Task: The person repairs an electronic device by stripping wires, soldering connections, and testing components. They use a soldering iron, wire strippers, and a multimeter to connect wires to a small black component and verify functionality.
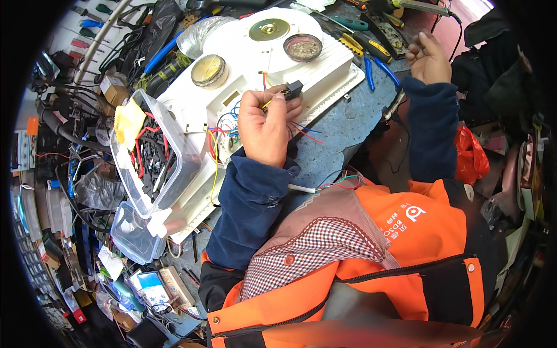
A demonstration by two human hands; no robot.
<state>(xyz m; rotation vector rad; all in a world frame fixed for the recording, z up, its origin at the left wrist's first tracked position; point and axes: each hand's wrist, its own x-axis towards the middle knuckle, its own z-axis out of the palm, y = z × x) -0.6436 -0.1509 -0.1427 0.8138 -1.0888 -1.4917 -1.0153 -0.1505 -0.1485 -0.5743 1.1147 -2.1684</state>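
My left hand is over the white plastic appliance housing, its thumb and fingers closed on a small black block-shaped part. Thin yellow, red and blue wires run around those fingers; a red wire sticks out to the right below them. Off to the right, my right hand is raised beyond the bench edge with curled fingers, and whether they hold anything is hidden. Closest to it are pliers with blue handles. On the housing sit a round metal disc and two round tins, one yellowish, one greyish.
A clear plastic box of black and red leads stands left of the housing, its yellow cloth at the rim. A grey cable with bare-ended coloured wires lies by my apron. Screwdrivers and cutters crowd the far side. A red bag hangs right.
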